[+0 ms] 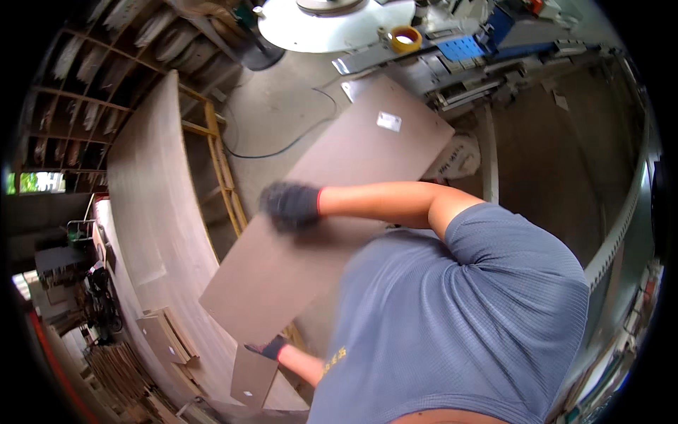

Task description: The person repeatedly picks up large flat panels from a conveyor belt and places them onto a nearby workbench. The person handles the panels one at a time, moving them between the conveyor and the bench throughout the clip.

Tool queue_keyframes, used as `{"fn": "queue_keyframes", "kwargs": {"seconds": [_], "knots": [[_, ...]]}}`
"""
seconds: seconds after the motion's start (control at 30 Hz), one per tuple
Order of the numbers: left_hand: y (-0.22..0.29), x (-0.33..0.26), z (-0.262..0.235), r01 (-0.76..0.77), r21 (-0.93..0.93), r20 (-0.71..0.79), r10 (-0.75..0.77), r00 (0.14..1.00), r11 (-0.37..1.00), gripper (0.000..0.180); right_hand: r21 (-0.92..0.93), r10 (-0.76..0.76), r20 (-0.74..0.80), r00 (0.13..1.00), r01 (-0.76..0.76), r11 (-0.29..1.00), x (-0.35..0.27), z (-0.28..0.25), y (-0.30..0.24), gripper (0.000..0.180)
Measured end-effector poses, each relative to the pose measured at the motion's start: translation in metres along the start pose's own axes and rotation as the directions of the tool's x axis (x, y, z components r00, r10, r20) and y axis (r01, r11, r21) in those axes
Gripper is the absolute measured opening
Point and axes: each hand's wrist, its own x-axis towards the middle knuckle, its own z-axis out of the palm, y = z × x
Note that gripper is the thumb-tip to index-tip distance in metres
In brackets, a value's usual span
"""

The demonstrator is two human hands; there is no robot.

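A long brown board (pixel 339 159) with a small white label runs diagonally before me, from the machine side at the upper right to the lower left. Over its middle is my right hand (pixel 291 206), in a black glove with a red cuff. Motion smears its fingers, so their closing is unclear. At the board's lower edge, my left hand (pixel 268 347), also gloved, appears to grip the rim; part of its fingers is hidden. Just below that hand lies a smaller brown board (pixel 252 380).
A large pale panel (pixel 152 219) lies to the left beside a yellow frame (pixel 220 166). Small boards (pixel 166 336) are stacked on it. A machine with a blue part (pixel 459 47) and a tape roll (pixel 405 39) stands at the upper right. A dark cable (pixel 272 154) crosses the floor.
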Motion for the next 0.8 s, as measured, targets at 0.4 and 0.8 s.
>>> {"fn": "queue_keyframes", "kwargs": {"seconds": [0.4, 0.8], "knots": [[0.090, 0.150, 0.012, -0.229, -0.326, -0.041, 0.229, 0.973, 0.917, 0.038, -0.215, 0.598, -0.324, 0.733, -0.673, 0.708, -0.269, -0.036, 0.117, 0.083], [0.200, 0.207, 0.008, -0.004, -0.872, 0.092, 0.173, 0.981, 0.489, 0.047, 0.907, 0.745, -0.397, -0.536, -0.351, 0.231, -0.291, -0.008, 0.148, 0.098]]}}
